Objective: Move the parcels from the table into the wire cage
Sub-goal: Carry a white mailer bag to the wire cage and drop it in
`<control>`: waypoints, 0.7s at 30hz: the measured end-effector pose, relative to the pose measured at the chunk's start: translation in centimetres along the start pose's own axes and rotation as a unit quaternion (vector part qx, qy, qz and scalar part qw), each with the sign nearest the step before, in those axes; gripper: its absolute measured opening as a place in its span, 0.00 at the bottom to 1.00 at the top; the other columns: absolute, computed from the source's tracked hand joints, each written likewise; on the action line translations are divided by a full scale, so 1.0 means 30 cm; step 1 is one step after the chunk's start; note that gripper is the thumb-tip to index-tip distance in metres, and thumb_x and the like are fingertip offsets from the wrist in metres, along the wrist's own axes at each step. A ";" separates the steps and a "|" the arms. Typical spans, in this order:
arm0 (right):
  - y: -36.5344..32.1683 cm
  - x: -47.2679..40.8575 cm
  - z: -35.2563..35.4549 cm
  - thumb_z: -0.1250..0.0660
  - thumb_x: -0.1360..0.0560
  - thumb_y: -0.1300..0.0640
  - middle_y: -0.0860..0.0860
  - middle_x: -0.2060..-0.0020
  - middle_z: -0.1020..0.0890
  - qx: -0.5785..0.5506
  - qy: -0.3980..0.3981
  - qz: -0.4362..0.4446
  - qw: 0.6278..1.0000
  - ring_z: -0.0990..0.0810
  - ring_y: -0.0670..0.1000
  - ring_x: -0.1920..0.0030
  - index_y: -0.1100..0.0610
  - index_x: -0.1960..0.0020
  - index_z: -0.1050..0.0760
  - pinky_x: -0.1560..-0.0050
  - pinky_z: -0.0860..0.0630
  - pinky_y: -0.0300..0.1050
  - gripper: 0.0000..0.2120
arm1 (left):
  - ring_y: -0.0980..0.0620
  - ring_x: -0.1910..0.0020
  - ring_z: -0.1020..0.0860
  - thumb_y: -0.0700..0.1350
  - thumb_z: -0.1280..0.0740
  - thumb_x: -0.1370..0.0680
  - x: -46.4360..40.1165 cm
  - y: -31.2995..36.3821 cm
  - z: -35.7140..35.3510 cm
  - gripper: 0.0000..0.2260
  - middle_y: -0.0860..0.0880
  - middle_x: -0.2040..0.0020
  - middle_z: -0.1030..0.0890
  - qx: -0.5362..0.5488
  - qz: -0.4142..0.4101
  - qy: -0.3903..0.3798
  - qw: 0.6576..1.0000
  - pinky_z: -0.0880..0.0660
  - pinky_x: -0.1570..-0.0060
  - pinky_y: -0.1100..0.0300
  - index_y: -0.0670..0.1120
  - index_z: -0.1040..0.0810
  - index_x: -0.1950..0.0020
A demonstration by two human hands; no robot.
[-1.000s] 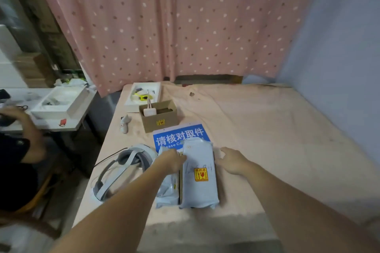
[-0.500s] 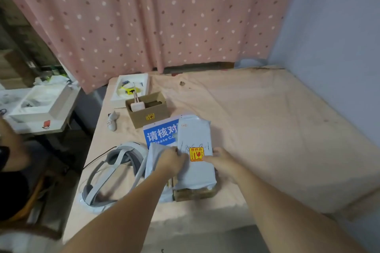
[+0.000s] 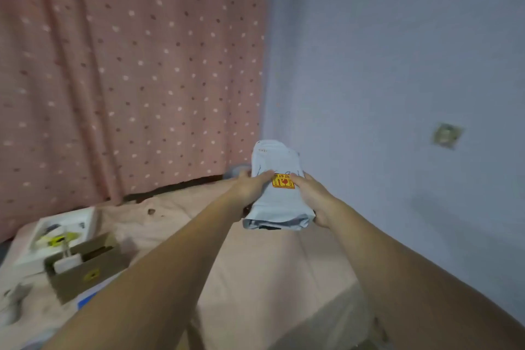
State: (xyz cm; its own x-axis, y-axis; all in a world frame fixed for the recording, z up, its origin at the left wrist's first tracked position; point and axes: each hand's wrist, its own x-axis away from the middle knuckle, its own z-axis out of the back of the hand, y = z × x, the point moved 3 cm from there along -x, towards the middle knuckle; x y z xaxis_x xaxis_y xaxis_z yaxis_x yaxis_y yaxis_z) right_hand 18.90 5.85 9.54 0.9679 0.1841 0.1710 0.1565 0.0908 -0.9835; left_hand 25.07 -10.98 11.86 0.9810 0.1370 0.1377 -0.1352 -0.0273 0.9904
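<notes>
Above the pink-clothed table (image 3: 255, 258), out toward its far right corner, both bare arms reach forward and hold up a pale grey plastic mailer parcel (image 3: 279, 204) with a yellow-and-red fragile sticker (image 3: 283, 181). The left hand (image 3: 250, 187) grips its left side with the thumb laid across the top face, and the right hand (image 3: 311, 196) clasps the right edge. Down at the lower left sit an open brown cardboard box (image 3: 85, 267) and a white tray (image 3: 61, 233), with the polka-dot pink curtain (image 3: 127, 65) behind.
</notes>
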 end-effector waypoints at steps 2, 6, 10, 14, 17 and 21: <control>-0.073 0.043 0.170 0.37 0.16 0.47 0.54 0.47 0.12 -0.011 0.034 0.010 0.999 0.12 0.59 0.46 0.48 0.36 0.22 0.38 0.18 0.63 0.12 | 0.44 0.47 0.15 0.50 0.30 0.17 -0.042 0.072 -0.158 0.22 0.44 0.40 0.17 0.011 -0.024 -0.067 0.997 0.17 0.52 0.50 0.46 0.30 0.26; -0.154 0.175 0.499 0.35 0.16 0.47 0.53 0.47 0.11 -0.011 0.123 0.007 0.992 0.12 0.58 0.46 0.49 0.35 0.22 0.42 0.16 0.58 0.12 | 0.44 0.38 0.18 0.48 0.34 0.15 -0.089 0.160 -0.506 0.30 0.47 0.28 0.23 0.016 -0.035 -0.181 0.983 0.19 0.47 0.52 0.51 0.42 0.16; -0.142 0.374 0.798 0.35 0.18 0.40 0.51 0.44 0.12 0.006 0.239 -0.026 0.971 0.12 0.59 0.44 0.42 0.36 0.22 0.38 0.20 0.67 0.13 | 0.42 0.40 0.19 0.45 0.36 0.14 -0.055 0.181 -0.877 0.22 0.50 0.40 0.19 0.016 -0.028 -0.306 0.951 0.21 0.37 0.45 0.56 0.37 0.22; -0.088 0.657 1.017 0.35 0.18 0.40 0.51 0.44 0.13 -0.017 0.369 -0.042 0.928 0.13 0.58 0.45 0.42 0.37 0.22 0.42 0.17 0.62 0.13 | 0.42 0.42 0.17 0.47 0.36 0.14 0.062 0.151 -1.216 0.12 0.47 0.40 0.18 -0.002 -0.015 -0.433 0.901 0.20 0.38 0.43 0.54 0.28 0.31; -0.029 0.921 1.122 0.34 0.19 0.41 0.51 0.43 0.13 -0.040 0.453 -0.044 0.890 0.13 0.58 0.44 0.43 0.37 0.22 0.40 0.18 0.65 0.12 | 0.41 0.40 0.17 0.47 0.36 0.14 0.241 0.122 -1.429 0.13 0.46 0.38 0.18 -0.015 -0.016 -0.520 0.854 0.21 0.37 0.41 0.55 0.28 0.30; 0.049 1.349 1.159 0.34 0.18 0.44 0.51 0.43 0.13 -0.067 0.569 -0.067 0.817 0.13 0.58 0.44 0.45 0.36 0.23 0.46 0.16 0.57 0.12 | 0.43 0.43 0.16 0.47 0.36 0.14 0.602 0.063 -1.644 0.10 0.48 0.43 0.17 -0.043 -0.003 -0.628 0.777 0.20 0.39 0.44 0.55 0.28 0.33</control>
State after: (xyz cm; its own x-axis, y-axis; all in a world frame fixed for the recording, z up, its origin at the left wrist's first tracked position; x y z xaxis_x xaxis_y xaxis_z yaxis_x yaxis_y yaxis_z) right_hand 51.48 47.47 17.06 0.4838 -0.8551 0.1864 0.2214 -0.0865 -0.9713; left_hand 35.66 40.28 16.61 0.3358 -0.9394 0.0696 -0.0858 0.0430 0.9954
